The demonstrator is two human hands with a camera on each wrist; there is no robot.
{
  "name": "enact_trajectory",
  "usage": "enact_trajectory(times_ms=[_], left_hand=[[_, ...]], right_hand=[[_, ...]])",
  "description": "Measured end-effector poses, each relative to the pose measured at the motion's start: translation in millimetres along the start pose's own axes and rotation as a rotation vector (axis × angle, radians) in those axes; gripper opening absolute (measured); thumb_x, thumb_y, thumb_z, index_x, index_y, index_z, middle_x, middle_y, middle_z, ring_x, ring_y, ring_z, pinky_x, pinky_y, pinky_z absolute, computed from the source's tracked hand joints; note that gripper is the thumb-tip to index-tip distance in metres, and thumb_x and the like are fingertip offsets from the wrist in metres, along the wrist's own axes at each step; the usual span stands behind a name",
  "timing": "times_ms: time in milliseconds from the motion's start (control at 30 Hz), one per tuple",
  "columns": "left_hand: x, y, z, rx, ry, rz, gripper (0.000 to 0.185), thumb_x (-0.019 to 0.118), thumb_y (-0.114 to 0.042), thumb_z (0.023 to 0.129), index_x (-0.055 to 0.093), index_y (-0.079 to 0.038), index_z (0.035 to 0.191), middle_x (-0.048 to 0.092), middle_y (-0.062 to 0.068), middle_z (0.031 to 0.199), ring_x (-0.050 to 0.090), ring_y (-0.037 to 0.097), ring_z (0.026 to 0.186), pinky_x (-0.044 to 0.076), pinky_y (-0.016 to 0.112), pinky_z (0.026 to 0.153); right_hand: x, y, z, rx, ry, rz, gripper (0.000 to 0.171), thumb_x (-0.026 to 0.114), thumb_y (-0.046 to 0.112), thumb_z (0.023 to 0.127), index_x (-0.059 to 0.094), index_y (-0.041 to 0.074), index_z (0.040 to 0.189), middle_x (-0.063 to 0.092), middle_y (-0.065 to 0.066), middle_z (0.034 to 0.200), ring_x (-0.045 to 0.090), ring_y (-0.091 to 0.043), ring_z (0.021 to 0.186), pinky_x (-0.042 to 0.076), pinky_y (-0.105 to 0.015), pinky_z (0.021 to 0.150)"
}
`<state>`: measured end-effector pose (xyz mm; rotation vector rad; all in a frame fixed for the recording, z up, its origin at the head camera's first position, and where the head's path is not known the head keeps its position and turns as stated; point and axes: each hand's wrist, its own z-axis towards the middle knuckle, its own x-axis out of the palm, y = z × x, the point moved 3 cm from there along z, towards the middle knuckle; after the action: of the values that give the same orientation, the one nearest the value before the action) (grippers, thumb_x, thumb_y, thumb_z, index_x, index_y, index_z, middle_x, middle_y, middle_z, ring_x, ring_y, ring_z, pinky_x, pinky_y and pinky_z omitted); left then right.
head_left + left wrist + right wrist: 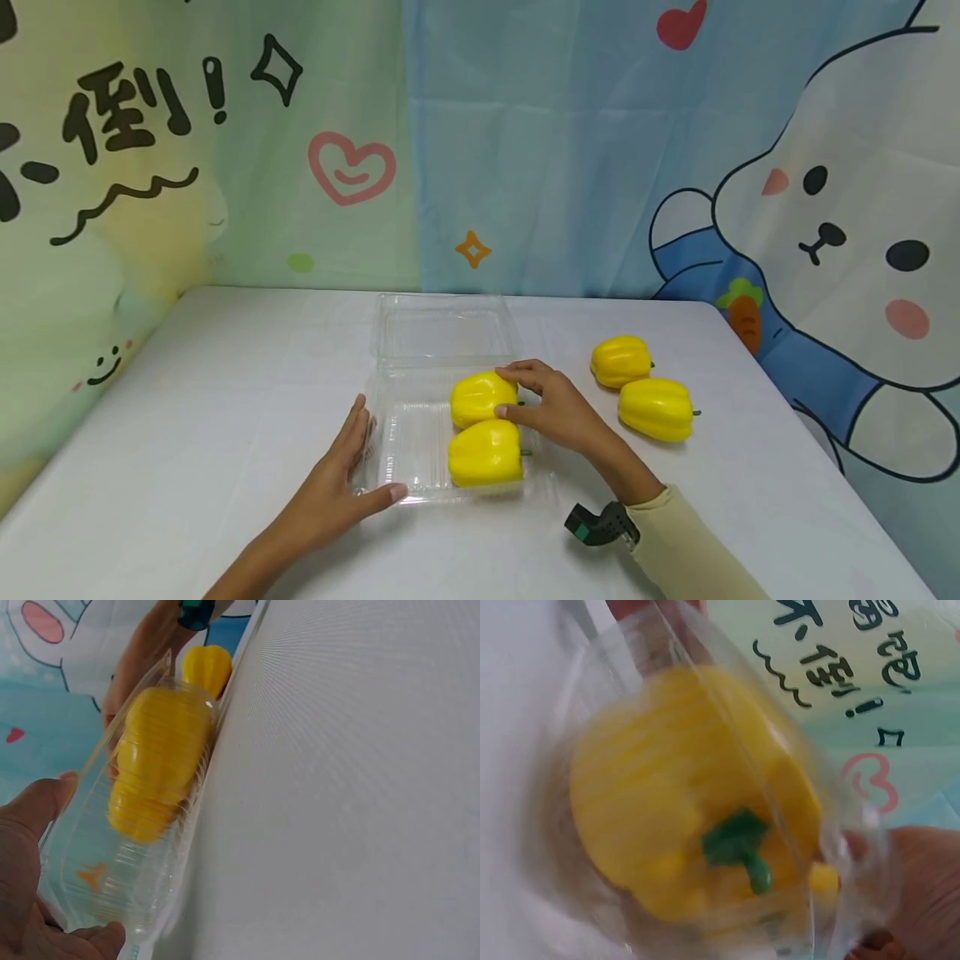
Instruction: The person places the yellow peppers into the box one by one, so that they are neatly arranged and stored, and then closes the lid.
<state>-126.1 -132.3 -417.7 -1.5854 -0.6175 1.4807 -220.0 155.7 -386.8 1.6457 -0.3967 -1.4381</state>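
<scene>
Head view: left hand (337, 487) at the left side of a clear container (408, 454), fingers straight, thumb spread wide along the near edge. Right hand (558, 408) over the container's right side, thumb and fingers parted around the far pepper (478, 402), gripping it. Near pepper (483, 454) lies just beside it, also inside, on the right. Container's lid (446, 329) folded back, away from the person. Two loose peppers (656, 410) on the white table (225, 417), right of the container.

Left wrist view: thumb on the container's rim, a fingertip lower down by the wall; yellow shows through the plastic.

Right wrist view: blurred; yellow pepper and green stem (739, 844) behind clear plastic. Finger contact cannot be told here.
</scene>
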Motion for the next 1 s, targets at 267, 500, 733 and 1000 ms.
enact_trajectory(times_ms=[267,500,733,1000], left_hand=[[0.0,-2.0,-0.5,0.01,-0.002,0.009,0.113,0.079,-0.048,0.078,0.01,-0.002,0.155,-0.002,0.003,0.163,0.014,0.026,0.145,0.018,0.045,0.111],[0.5,-1.5,-0.5,0.02,-0.007,0.002,0.113,0.08,-0.046,0.078,0.011,0.0,0.154,-0.002,0.003,0.163,0.013,0.026,0.145,0.017,0.04,0.112],[1.1,0.9,0.6,0.025,-0.008,-0.008,0.113,0.081,-0.043,0.078,0.011,0.0,0.154,-0.003,0.003,0.163,0.013,0.024,0.145,0.016,0.022,0.111],[1.2,1.7,2.3,0.009,-0.007,-0.014,0.115,0.082,-0.044,0.077,0.009,-0.002,0.155,-0.001,0.005,0.163,0.02,0.025,0.144,0.023,0.041,0.11]], right_hand=[[-1.3,-2.3,-0.4,-0.079,0.019,0.039,0.059,0.076,0.021,0.086,0.053,0.006,0.139,0.051,-0.01,0.134,0.045,-0.028,0.129,0.033,-0.047,0.11],[-2.3,-0.8,-1.4,-0.098,-0.007,0.063,0.055,0.074,0.018,0.088,0.054,0.003,0.137,0.051,-0.01,0.134,0.047,-0.026,0.128,0.035,-0.043,0.109],[-3.6,-1.5,-0.7,-0.106,-0.025,0.112,0.045,0.068,0.012,0.093,0.055,0.0,0.135,0.053,-0.011,0.133,0.048,-0.026,0.127,0.037,-0.04,0.108],[-8.0,-0.1,-1.7,-0.111,-0.004,0.107,0.045,0.063,0.015,0.096,0.052,0.0,0.137,0.052,-0.015,0.133,0.05,-0.027,0.126,0.04,-0.039,0.105]])
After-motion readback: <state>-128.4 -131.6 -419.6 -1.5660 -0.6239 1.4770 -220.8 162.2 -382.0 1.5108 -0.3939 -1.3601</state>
